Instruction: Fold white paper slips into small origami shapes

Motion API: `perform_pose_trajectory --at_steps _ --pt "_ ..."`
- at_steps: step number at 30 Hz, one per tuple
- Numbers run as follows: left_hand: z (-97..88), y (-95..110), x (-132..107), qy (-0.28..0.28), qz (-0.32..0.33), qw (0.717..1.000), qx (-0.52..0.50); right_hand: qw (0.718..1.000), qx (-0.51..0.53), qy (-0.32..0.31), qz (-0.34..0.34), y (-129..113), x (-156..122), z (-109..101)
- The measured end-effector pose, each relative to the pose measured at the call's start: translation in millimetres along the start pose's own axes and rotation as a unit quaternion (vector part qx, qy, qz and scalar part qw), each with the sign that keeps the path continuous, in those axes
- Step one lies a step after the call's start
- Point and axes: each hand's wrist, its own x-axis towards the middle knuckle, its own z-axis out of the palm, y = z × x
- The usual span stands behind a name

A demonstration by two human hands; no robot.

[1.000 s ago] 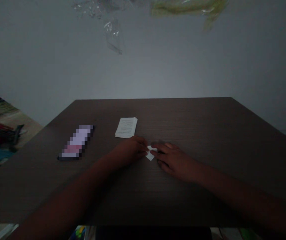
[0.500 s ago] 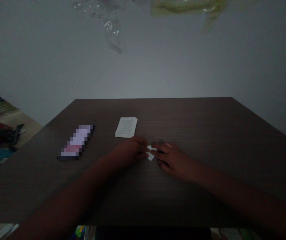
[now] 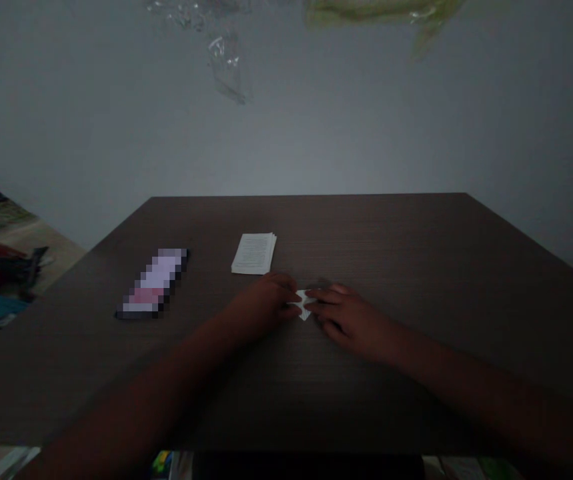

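A small folded piece of paper [image 3: 305, 312] with a pointed near end lies on the dark wooden table [image 3: 366, 240]. Its left side is covered by the fingers of my left hand [image 3: 269, 300], which are bent and closed on it. From the other side my right hand [image 3: 349, 319] lies over the paper's right part, its fingers stretched out and slightly apart, pressing down. Much of the paper is hidden beneath the fingers. Just beyond my left hand rests a stack of printed paper sheets [image 3: 255, 253].
To the left a phone [image 3: 153, 283] with a blurred-out screen lies on the table. A pale wall [image 3: 316, 133] rises behind the far edge, with clear plastic [image 3: 226, 67] and yellow plastic [image 3: 381, 12] hanging on it. Red and blue items are on the floor at left.
Both hands stay over the paper with only slight finger shifts. A little more of the paper shows between the fingertips.
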Motion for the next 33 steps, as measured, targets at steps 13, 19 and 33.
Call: perform_pose_trajectory --at_steps 13,19,33 --pt "0.4 6.6 2.2 0.004 -0.049 0.998 -0.037 0.999 -0.015 -0.005 -0.032 4.0 -6.4 -1.8" --pt "1.6 6.7 1.7 0.028 -0.057 0.997 -0.049 0.999 -0.026 -0.011 -0.031 1.8 -6.1 -4.4" --pt "-2.2 11.3 4.8 0.021 -0.089 0.994 -0.065 0.998 -0.038 -0.007 -0.055 5.9 -8.2 -1.2"
